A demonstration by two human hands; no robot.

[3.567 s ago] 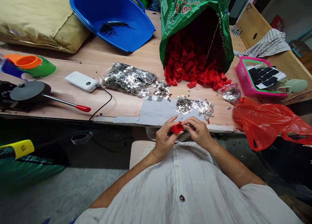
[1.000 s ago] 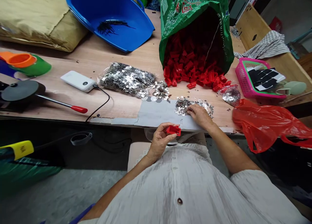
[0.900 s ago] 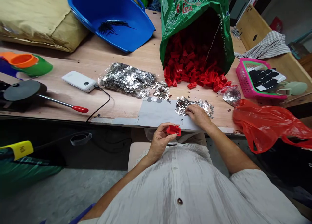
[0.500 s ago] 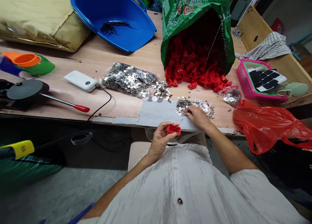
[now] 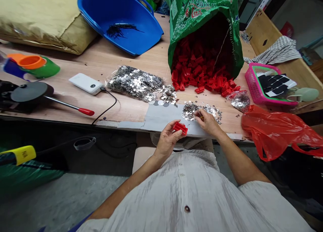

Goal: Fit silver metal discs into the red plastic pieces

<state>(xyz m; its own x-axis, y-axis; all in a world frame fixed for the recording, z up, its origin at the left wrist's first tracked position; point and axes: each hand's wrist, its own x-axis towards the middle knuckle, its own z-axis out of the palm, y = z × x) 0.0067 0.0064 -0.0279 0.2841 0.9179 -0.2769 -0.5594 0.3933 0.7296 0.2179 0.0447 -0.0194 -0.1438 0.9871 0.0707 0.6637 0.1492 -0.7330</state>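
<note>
A small red plastic housing [image 5: 180, 128], hollow along its upper side, is pinched in my left hand [image 5: 168, 139] just over the table's front edge. My right hand [image 5: 208, 122] is at the pile of small silvery metal pieces [image 5: 189, 110], its thumb and fingers drawn together. Whatever lies between those fingertips is too small to make out. Beneath the pile a grey sheet [image 5: 161, 116] covers part of the table. Many more red housings [image 5: 199, 73] spill from a green sack [image 5: 174, 40] beyond my hands.
A clear bag of metal pieces [image 5: 135, 82] lies left of the pile. Further left are a white power bank [image 5: 85, 84] with a cable and a red-tipped lever [image 5: 85, 111]. A blue scoop [image 5: 143, 40] stands behind. To the right are a pink basket [image 5: 254, 85] and a red plastic bag [image 5: 280, 127].
My left hand has risen slightly, tilting the red housing. My right hand has shifted a little to the right at the metal pile, fingers still together.
</note>
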